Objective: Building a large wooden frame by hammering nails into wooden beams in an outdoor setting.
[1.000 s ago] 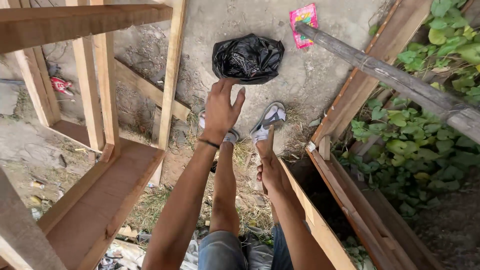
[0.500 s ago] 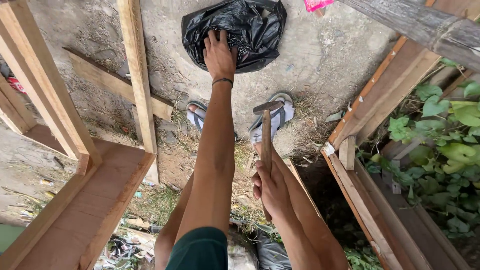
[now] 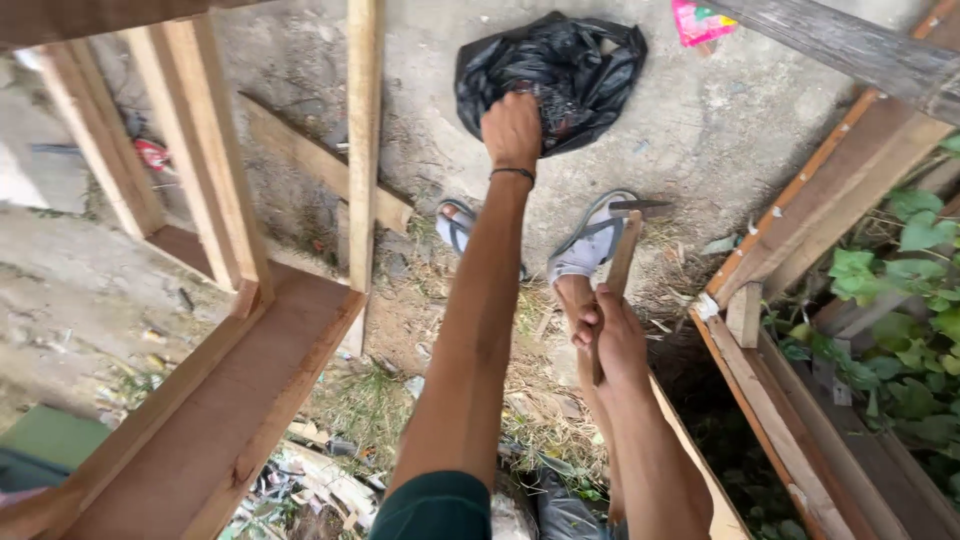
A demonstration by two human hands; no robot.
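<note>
Black plastic bag [image 3: 560,75]: crumpled, lying on the bare concrete ground, far end of the view, directly ahead of the feet. Left hand [image 3: 512,128] at full reach, knuckles up, fingers curled down into the near edge of the bag; appears to be pinching the plastic, fingertips hidden in the folds. Bag sits beyond and slightly right of the left fingers; no clear long axis, roughly round heap. Left hand touching; right hand well apart from it, much nearer the body.

Right hand [image 3: 610,335]: fist closed around the wooden handle of a hammer [image 3: 625,255], head up and away, handle running from the palm toward the bag, tilted slightly right. Hammer head near the right sandal [image 3: 590,240].

Further out: left sandal [image 3: 455,222] partly hidden behind the left forearm. Timber frame [image 3: 240,250] to the left, upright studs on a reddish base plank. More planks [image 3: 800,240] at right, green leaves [image 3: 900,330] beyond. Pink wrapper [image 3: 700,20] near the top edge.
</note>
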